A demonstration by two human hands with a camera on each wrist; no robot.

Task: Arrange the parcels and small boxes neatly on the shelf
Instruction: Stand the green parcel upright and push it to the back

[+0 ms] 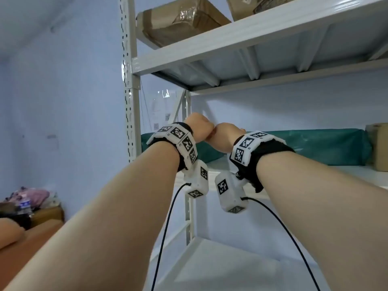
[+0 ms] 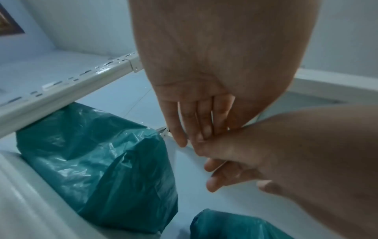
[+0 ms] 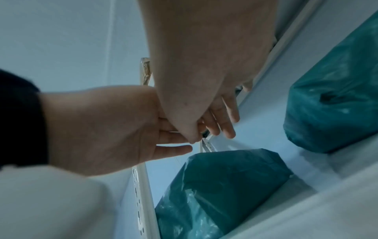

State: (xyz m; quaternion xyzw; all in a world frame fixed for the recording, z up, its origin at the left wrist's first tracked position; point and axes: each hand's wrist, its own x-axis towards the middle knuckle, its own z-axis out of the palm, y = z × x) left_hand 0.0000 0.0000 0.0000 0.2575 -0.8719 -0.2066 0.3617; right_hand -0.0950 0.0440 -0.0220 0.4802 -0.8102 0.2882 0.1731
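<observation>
Two teal plastic-wrapped parcels lie on the middle shelf point(image 1: 357, 175); one point(image 2: 102, 161) is at the left end by the upright, the other point(image 1: 304, 148) stretches to the right. My left hand point(image 1: 198, 127) and right hand point(image 1: 226, 133) hover side by side above the left parcel and touch each other. In the left wrist view the left hand's fingers point(image 2: 196, 122) point down, straight and empty. The right hand's fingers point(image 3: 223, 122) are loosely extended and hold nothing. Two taped brown cardboard boxes point(image 1: 182, 19) point(image 1: 252, 5) sit on the top shelf.
A cardboard box point(image 1: 378, 148) stands at the right end of the middle shelf. The perforated shelf upright point(image 1: 131, 80) rises just left of my hands. Below is a bare lower shelf point(image 1: 231, 269). At far left, a water bottle point(image 1: 25, 204) and pink cloth point(image 1: 35, 196).
</observation>
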